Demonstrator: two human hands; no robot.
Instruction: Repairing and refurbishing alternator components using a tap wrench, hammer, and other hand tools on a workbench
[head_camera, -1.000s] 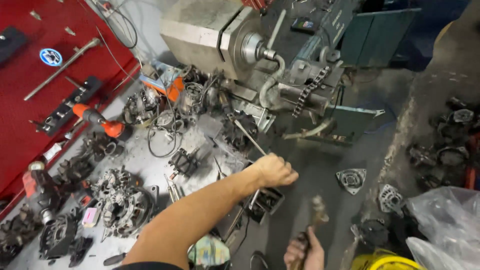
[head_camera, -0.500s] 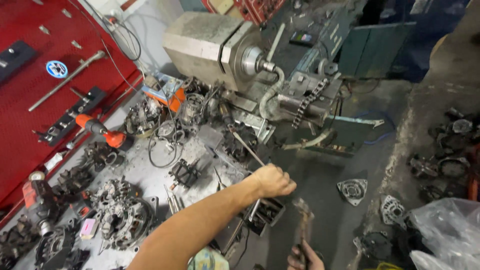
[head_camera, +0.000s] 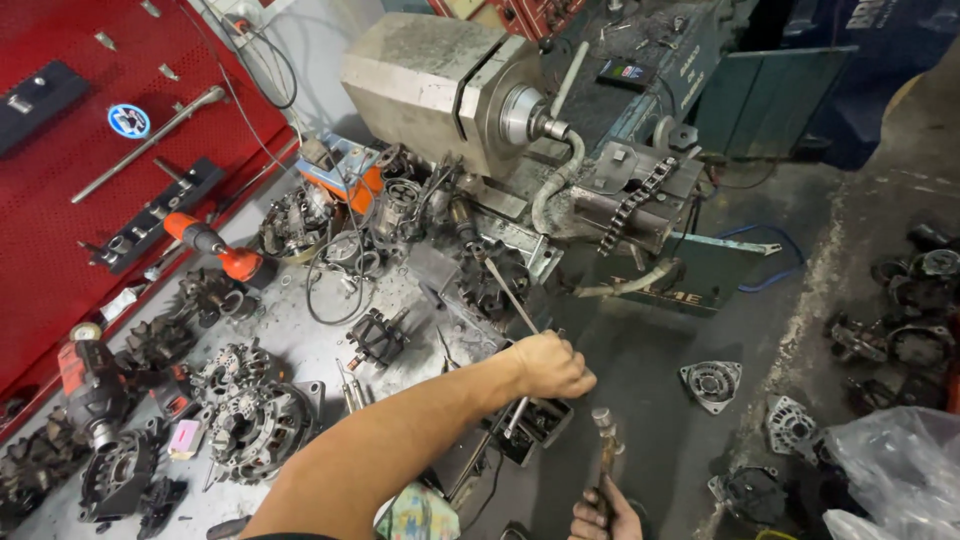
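Metal rod (head_camera: 508, 290), long axis running from far left to near right over the bench edge, clenched at its near end by the left hand (head_camera: 548, 365); right hand (head_camera: 604, 512), nearer, grips an upright hammer (head_camera: 604, 440) just below.

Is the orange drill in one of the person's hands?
No, the orange drill lies on the bench, while the left hand grips a thin metal rod and the right hand holds a hammer.
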